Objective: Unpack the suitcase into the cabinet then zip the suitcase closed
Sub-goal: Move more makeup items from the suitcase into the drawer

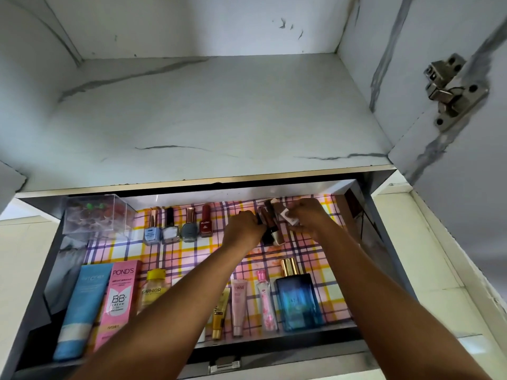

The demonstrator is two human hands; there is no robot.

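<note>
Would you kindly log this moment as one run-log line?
stage: unpacking | left hand: holding small dark cosmetic sticks | right hand: on them too | place: checked-lined drawer, beside four nail polish bottles | suitcase: unseen
</note>
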